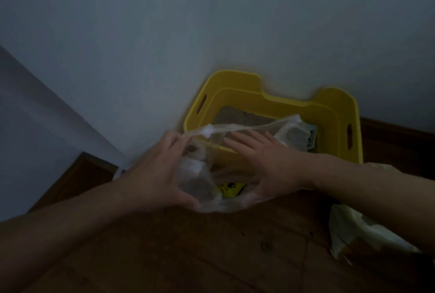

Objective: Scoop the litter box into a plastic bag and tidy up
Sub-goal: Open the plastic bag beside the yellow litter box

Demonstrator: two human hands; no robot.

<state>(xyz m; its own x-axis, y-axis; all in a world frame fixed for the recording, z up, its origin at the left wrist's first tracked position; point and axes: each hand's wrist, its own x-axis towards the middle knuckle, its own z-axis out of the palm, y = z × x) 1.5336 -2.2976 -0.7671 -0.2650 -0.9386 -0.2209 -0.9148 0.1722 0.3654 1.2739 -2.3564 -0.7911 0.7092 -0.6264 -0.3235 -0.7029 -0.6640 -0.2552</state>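
Observation:
A yellow litter box (247, 95) with handle slots stands against the wall, grey litter (235, 117) in its bottom. In front of it a clear plastic bag (200, 182) is held wide open over the box's near rim. My left hand (155, 175) pinches the bag's left edge, its thin strip stretched across to the right. My right hand (263, 165) is inside the bag's mouth with fingers spread flat, pushing the right side out. Grey clumps show in the bag's bottom. A grey-green scoop-like thing (303, 138) lies in the box at right, blurred.
The wooden floor (211, 252) spreads in front. A crumpled pale bag or wrapper (360, 231) lies on the floor at right, under my right forearm. A white wall (164, 33) rises behind the box, and a pale panel (28, 132) slants at left. The scene is dim.

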